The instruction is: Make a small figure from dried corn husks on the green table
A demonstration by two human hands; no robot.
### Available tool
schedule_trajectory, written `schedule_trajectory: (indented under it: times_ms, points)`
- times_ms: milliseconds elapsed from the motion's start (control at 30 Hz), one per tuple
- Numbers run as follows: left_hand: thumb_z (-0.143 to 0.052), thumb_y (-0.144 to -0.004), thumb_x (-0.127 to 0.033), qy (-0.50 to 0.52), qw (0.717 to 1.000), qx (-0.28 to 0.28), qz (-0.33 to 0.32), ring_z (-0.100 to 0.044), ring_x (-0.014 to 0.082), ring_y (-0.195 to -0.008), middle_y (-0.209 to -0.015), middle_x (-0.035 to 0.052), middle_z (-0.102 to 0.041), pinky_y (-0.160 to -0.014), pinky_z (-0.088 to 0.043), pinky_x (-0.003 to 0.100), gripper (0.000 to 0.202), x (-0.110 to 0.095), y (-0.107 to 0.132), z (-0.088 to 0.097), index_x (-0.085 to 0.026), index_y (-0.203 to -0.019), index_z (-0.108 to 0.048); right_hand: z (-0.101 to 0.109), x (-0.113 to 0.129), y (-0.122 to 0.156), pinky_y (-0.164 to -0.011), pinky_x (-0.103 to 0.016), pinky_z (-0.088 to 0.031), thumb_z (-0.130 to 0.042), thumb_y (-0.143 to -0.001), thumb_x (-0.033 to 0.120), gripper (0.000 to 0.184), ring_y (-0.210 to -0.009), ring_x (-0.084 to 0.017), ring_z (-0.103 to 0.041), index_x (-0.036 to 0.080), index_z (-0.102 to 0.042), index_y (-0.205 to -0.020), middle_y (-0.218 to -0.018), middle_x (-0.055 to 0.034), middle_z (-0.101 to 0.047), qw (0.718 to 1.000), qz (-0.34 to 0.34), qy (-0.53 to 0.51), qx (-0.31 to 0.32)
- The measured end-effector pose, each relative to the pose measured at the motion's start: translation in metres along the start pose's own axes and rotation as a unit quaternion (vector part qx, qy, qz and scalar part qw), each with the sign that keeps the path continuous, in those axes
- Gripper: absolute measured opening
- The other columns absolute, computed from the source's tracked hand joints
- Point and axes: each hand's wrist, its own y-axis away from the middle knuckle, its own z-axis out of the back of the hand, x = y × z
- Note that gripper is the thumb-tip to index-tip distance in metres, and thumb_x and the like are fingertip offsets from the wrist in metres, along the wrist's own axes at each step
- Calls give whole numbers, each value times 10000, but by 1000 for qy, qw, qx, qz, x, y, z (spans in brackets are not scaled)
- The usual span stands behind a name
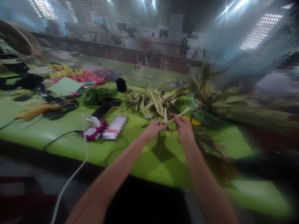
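Observation:
Above the green tabletop [140,161], my left hand [154,129] pinches the lower end of a pale corn husk [165,116]. To its right, my right hand [183,126] is closed on a pale, stiff husk strip [182,114] that slants up to the right. Both hands are close together, and where the two pieces meet is partly covered by my fingers. Just beyond them lies a heap of dry husks and fibres [140,101], with a large leaf [157,102] rising from it. A yellow thing [193,121] lies beside my right hand.
At left, a purple power strip [94,130] with a white cable [86,152] stands near phones [102,110]. Green fibre [98,95], pink and yellow pieces [79,76] and a fan [18,39] are farther back. A green basket [205,116] with husks stands right; a blurred person [275,85] is beyond.

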Motion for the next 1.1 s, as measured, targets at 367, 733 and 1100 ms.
schedule_trajectory:
  times_ms: [367, 733, 1100]
  points:
    - [-749, -647, -276, 73, 997, -27, 15, -631, 157, -807, -833, 70, -717, -867, -466, 318, 197, 3, -5, 3, -148, -794, -722, 3, 13, 6, -631, -265, -447, -678, -788, 449, 255, -628, -130, -543, 231, -682, -922, -682, 22, -608, 986, 86, 79, 116]
    - [-704, -673, -274, 60, 997, -50, 9, -594, 126, -708, -798, 73, -705, -728, -465, 255, 177, 8, -10, 11, -135, -781, -722, 9, 25, 6, -784, -332, -450, -684, -793, 397, 194, -894, -199, -583, 219, -672, -716, -895, -46, -625, 941, 183, 199, 205]
    - [-553, -743, -249, -178, 978, -86, -68, -490, 118, -618, -705, 8, -634, -610, -370, 237, 160, -1, 1, 6, -167, -757, -691, 9, 6, 1, -594, -272, -369, -624, -834, 353, 209, -684, -141, -499, 197, -596, -697, -789, -16, -534, 903, 222, 344, 132]
